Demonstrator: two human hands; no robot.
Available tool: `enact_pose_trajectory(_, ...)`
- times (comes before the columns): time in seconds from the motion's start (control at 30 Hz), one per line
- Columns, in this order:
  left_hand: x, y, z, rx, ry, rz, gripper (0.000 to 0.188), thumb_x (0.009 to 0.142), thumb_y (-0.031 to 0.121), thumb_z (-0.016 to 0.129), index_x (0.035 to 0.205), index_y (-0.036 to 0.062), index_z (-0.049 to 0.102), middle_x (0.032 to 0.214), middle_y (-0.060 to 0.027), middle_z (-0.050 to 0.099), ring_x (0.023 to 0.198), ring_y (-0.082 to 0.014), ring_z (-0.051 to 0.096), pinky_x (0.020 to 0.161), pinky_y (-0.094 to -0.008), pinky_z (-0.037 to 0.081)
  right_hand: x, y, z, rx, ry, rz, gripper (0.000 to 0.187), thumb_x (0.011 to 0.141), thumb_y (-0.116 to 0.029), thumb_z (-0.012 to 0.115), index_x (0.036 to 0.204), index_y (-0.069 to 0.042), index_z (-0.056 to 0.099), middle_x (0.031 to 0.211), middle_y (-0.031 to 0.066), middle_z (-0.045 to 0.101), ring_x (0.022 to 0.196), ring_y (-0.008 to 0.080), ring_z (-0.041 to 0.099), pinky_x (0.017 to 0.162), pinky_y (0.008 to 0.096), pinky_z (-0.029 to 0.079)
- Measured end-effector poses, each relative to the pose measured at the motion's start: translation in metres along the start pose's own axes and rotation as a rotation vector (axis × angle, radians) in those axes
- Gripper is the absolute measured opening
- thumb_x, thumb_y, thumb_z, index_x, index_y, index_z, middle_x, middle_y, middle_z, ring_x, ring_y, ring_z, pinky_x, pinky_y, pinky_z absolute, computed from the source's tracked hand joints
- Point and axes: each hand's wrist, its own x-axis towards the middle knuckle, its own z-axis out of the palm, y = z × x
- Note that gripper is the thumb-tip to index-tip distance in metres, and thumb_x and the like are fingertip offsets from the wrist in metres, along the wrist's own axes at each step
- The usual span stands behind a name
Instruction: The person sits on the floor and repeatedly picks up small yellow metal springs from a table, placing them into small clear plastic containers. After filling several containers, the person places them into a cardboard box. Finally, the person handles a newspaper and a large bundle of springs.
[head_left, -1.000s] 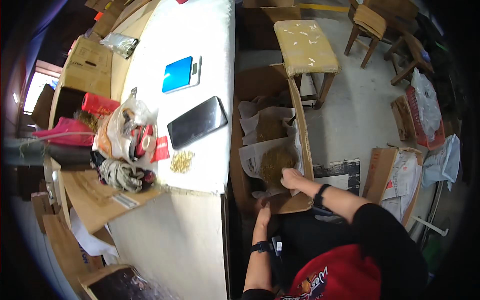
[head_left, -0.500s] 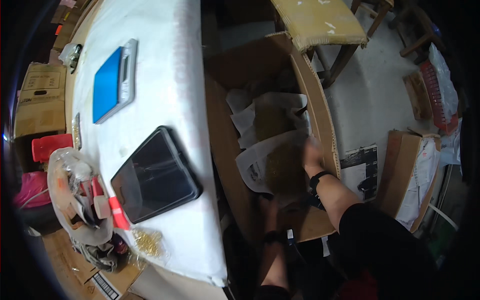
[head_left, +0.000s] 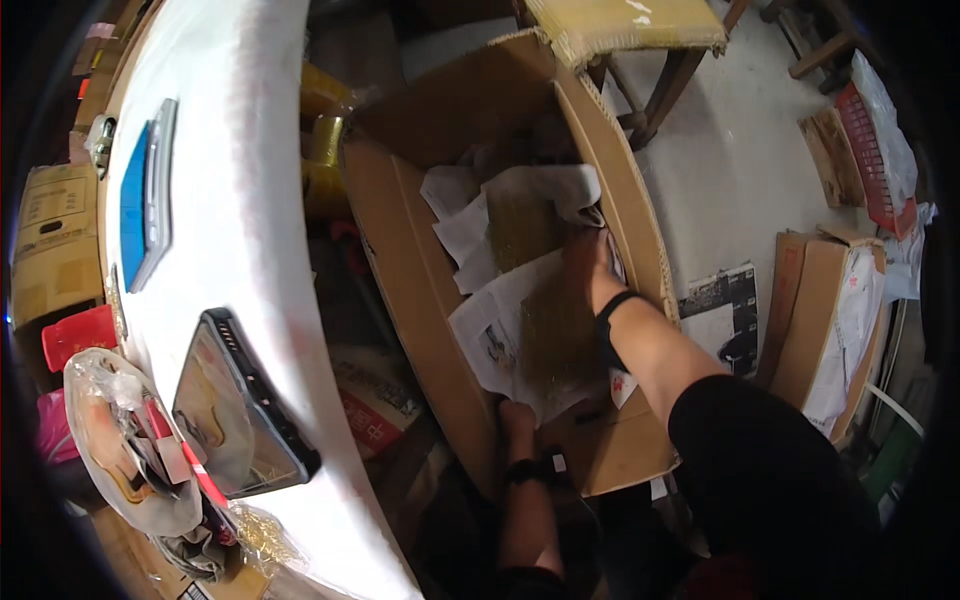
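Observation:
Inside a large open cardboard box (head_left: pixel 405 215), white printed paper sheets (head_left: pixel 482 325) lie overlapped with brownish-gold packets. My right hand (head_left: pixel 588 262) reaches down along the box's right wall and touches the right edge of the nearer packet (head_left: pixel 553 325). Shadow blurs its fingers. Low at the near left corner of the box is my left hand (head_left: pixel 517 422), beside the near edge of the sheets. Its fingers are mostly hidden, so its grip does not show. A farther packet (head_left: pixel 522 222) rests on paper deeper in the box.
To the left, a white-covered table (head_left: pixel 250 200) bears a dark phone (head_left: pixel 245 410), a blue-and-grey flat case (head_left: pixel 145 200) and a bag of gold bits (head_left: pixel 262 540). A yellow-topped stool (head_left: pixel 625 30) stands behind the box. Rightward are a red basket (head_left: pixel 880 165) and another carton (head_left: pixel 815 320).
The view has shifted, so the table sits farther left and more of the box shows. Both hands stay at the near packet; the right hand is slightly farther along its right edge.

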Motion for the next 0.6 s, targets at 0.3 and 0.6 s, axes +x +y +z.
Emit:
enact_pose_trajectory(0.3, -0.015, 0.035, -0.007, 0.108, 0.026, -0.06, 0.03, 0.078, 0.015, 0.055, 0.095, -0.0089, 0.061, 0.092, -0.0299, 0.063, 0.093, -0.0445, 0.059, 0.079, -0.0463, 0.046, -0.055, -0.004, 0.11, 0.211, -0.548, -0.096, 0.015, 0.082, -0.018, 0.061, 0.088, -0.011, 0.073, 0.088, 0.0047, 0.07, 0.067, 0.0241, 0.067, 0.039, 0.0397, 0.043)
enact_pose_trajectory(0.6, -0.013, 0.035, -0.004, 0.122, 0.115, 0.032, 0.027, 0.077, 0.013, 0.058, 0.099, -0.0013, 0.064, 0.094, -0.0271, 0.063, 0.092, -0.0428, 0.06, 0.078, -0.0488, 0.046, -0.096, 0.005, 0.158, -0.104, -0.381, -0.252, 0.03, 0.082, -0.024, 0.059, 0.099, -0.002, 0.068, 0.108, 0.0201, 0.063, 0.106, 0.0376, 0.056, 0.075, 0.0415, 0.051)
